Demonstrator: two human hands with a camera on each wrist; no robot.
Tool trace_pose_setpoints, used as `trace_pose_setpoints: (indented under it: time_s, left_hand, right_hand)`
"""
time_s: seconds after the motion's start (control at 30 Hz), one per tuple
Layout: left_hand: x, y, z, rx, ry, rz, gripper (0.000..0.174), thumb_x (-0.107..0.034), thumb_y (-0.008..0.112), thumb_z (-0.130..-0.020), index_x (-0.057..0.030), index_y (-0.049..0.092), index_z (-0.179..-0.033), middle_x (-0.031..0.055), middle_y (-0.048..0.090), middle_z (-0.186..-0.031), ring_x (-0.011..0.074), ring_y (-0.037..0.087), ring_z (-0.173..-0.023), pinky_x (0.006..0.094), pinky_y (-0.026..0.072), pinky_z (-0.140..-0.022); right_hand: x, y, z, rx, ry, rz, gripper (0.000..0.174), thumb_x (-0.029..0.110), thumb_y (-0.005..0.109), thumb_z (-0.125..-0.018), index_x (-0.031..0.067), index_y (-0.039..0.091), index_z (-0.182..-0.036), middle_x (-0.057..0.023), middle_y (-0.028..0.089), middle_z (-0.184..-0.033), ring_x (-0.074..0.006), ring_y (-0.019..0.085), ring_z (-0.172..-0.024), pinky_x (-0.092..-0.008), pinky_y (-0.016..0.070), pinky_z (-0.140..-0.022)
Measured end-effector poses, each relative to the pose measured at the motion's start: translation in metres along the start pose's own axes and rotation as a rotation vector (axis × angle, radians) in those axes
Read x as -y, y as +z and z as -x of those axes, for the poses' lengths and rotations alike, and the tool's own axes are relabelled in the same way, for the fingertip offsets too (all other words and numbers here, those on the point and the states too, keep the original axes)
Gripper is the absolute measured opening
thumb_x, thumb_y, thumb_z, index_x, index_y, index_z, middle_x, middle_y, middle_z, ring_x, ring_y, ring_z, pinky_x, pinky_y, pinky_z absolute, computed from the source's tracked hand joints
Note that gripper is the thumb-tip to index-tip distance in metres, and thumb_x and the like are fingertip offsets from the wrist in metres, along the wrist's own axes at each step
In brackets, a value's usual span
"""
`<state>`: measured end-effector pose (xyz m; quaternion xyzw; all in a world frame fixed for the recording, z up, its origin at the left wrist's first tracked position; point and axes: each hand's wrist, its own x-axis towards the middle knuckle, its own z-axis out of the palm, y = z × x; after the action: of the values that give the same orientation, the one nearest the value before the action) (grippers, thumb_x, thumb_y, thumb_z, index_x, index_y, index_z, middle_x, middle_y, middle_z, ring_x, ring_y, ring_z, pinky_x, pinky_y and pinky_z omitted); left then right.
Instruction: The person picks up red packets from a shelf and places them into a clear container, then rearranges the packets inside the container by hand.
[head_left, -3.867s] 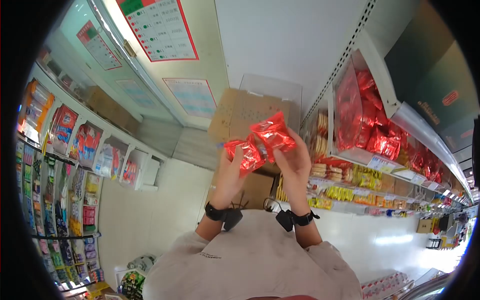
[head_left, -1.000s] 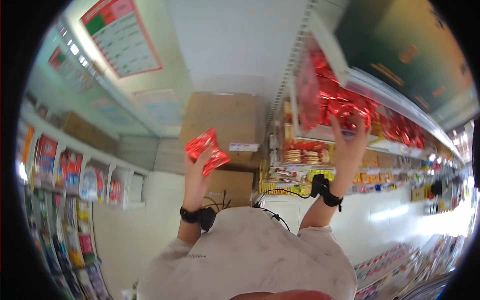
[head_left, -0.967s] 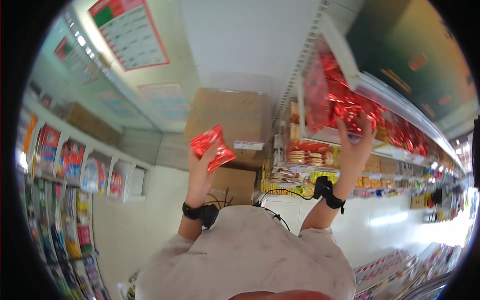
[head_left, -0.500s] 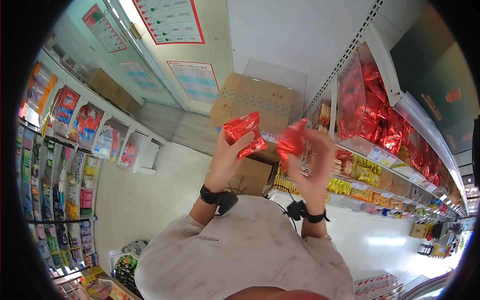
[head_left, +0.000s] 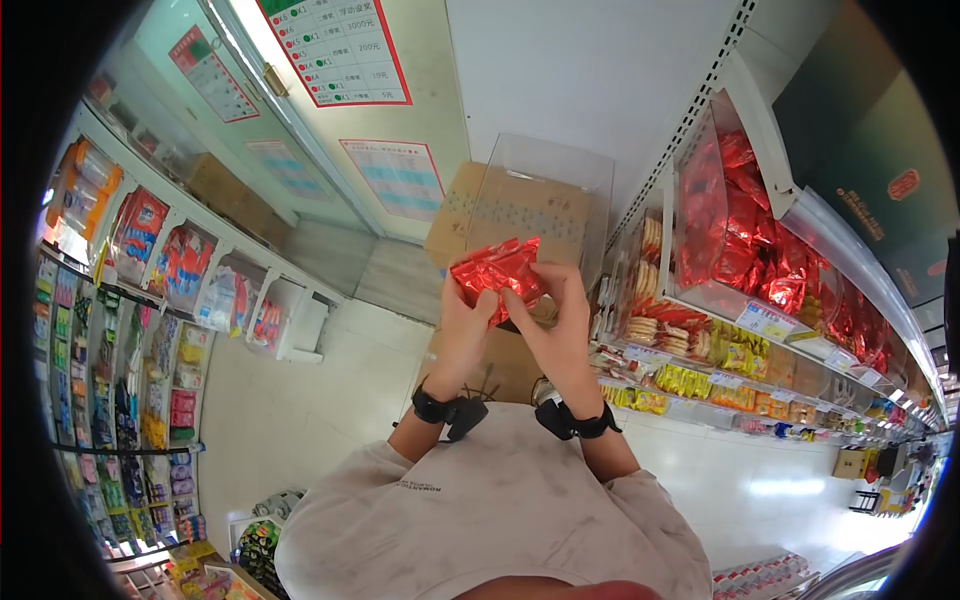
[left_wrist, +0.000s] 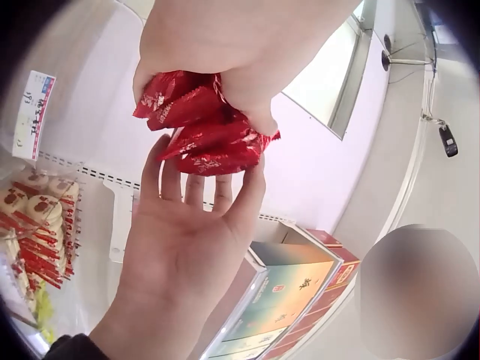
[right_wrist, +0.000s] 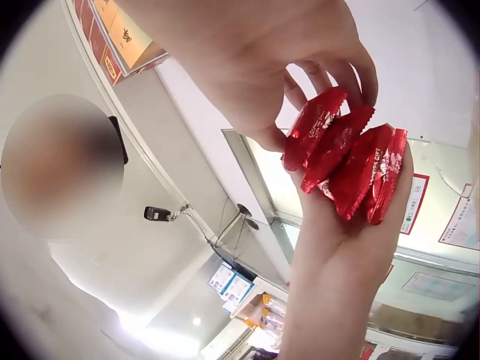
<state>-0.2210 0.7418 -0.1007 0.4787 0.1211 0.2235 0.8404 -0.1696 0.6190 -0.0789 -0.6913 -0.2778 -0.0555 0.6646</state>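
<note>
Several small, shiny red foil snack packets (head_left: 495, 272) are bunched side by side in front of the chest. My left hand (head_left: 465, 335) grips the left part of the bunch, its thumb over the near side. From the other side my right hand (head_left: 558, 325) pinches the right part between thumb and fingers. The two thumbs lie close together in the head view. In the right wrist view the packets (right_wrist: 341, 161) stand in a row, edges up, spanning both hands. Seen from the left wrist, they overlap like a fan, with the right hand's fingers (left_wrist: 171, 180) behind them.
At right, a clear shelf bin (head_left: 765, 315) is heaped with more red packets (head_left: 740, 225). Biscuits and yellow packs (head_left: 680, 377) fill shelves below. Cardboard boxes (head_left: 530, 205) with a clear plastic panel stand ahead. Another stocked shelf (head_left: 120, 400) curves along the left.
The right hand reached into the red packets in the bin, came back with a packet, and has now brought it against those in the left hand. Both hands have come together.
</note>
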Motion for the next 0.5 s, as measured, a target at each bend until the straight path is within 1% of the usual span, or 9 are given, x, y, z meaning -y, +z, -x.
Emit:
trace_pose_setpoints:
  time_s: [0.03, 0.1, 0.13, 0.2, 0.3, 0.4, 0.5]
  left_hand:
    - [-0.003, 0.001, 0.000, 0.033, 0.016, -0.045, 0.053, -0.011, 0.071, -0.093, -0.0026, 0.044, -0.138, 0.0129, 0.058, -0.130, 0.0198, 0.059, -0.119, 0.0337, 0.0538, -0.097]
    - [-0.004, -0.001, -0.003, 0.035, 0.003, -0.075, 0.058, -0.015, 0.075, -0.090, -0.0025, 0.044, -0.138, 0.0125, 0.058, -0.130, 0.0189, 0.059, -0.118, 0.0322, 0.0533, -0.096]
    - [-0.004, -0.002, -0.004, 0.034, -0.005, -0.091, 0.060, -0.016, 0.077, -0.089, -0.0025, 0.044, -0.138, 0.0123, 0.058, -0.130, 0.0185, 0.059, -0.118, 0.0315, 0.0531, -0.096]
    - [-0.008, -0.001, -0.005, 0.044, -0.026, -0.130, 0.060, -0.018, 0.077, -0.090, -0.0025, 0.044, -0.138, 0.0119, 0.058, -0.129, 0.0174, 0.059, -0.117, 0.0307, 0.0528, -0.095]
    - [-0.005, -0.003, -0.001, 0.003, -0.073, -0.118, 0.059, -0.019, 0.076, -0.091, -0.0027, 0.044, -0.138, 0.0114, 0.058, -0.129, 0.0170, 0.059, -0.116, 0.0306, 0.0527, -0.095]
    - [-0.007, -0.001, -0.001, -0.014, -0.077, -0.082, 0.058, -0.018, 0.075, -0.092, -0.0026, 0.044, -0.139, 0.0111, 0.057, -0.130, 0.0179, 0.059, -0.118, 0.0318, 0.0518, -0.098]
    - [-0.009, -0.001, -0.001, 0.010, -0.038, -0.081, 0.060, -0.017, 0.074, -0.092, -0.0027, 0.042, -0.141, 0.0116, 0.056, -0.133, 0.0195, 0.057, -0.122, 0.0337, 0.0497, -0.102]
  right_hand:
    - [0.001, -0.001, 0.001, 0.006, -0.028, 0.051, 0.044, 0.007, 0.079, -0.083, 0.0007, 0.054, -0.117, -0.0181, 0.061, -0.113, -0.0299, 0.066, -0.102, -0.0364, 0.0532, -0.088]
    - [0.004, -0.003, 0.002, 0.019, -0.080, 0.153, 0.043, 0.005, 0.078, -0.083, 0.0003, 0.053, -0.118, -0.0190, 0.059, -0.115, -0.0322, 0.065, -0.101, -0.0374, 0.0530, -0.086]
    - [0.006, -0.003, 0.001, 0.025, -0.091, 0.158, 0.042, 0.005, 0.077, -0.083, 0.0001, 0.053, -0.118, -0.0194, 0.058, -0.115, -0.0330, 0.064, -0.101, -0.0378, 0.0529, -0.085]
    - [0.009, -0.003, 0.002, 0.034, -0.110, 0.168, 0.041, 0.003, 0.075, -0.084, -0.0004, 0.052, -0.118, -0.0203, 0.058, -0.116, -0.0346, 0.063, -0.101, -0.0386, 0.0526, -0.083]
    - [0.010, -0.008, 0.002, 0.107, -0.090, 0.117, 0.036, 0.005, 0.071, -0.088, -0.0005, 0.052, -0.119, -0.0223, 0.058, -0.121, -0.0331, 0.064, -0.104, -0.0383, 0.0522, -0.087]
    - [-0.011, -0.015, 0.002, 0.243, 0.165, -0.153, 0.038, 0.008, 0.069, -0.093, -0.0003, 0.051, -0.125, -0.0236, 0.056, -0.130, -0.0296, 0.063, -0.112, -0.0378, 0.0513, -0.093]
    - [-0.017, -0.012, 0.003, 0.203, 0.307, -0.340, 0.044, 0.014, 0.068, -0.096, -0.0010, 0.049, -0.133, -0.0220, 0.056, -0.135, -0.0247, 0.059, -0.123, -0.0365, 0.0486, -0.100]
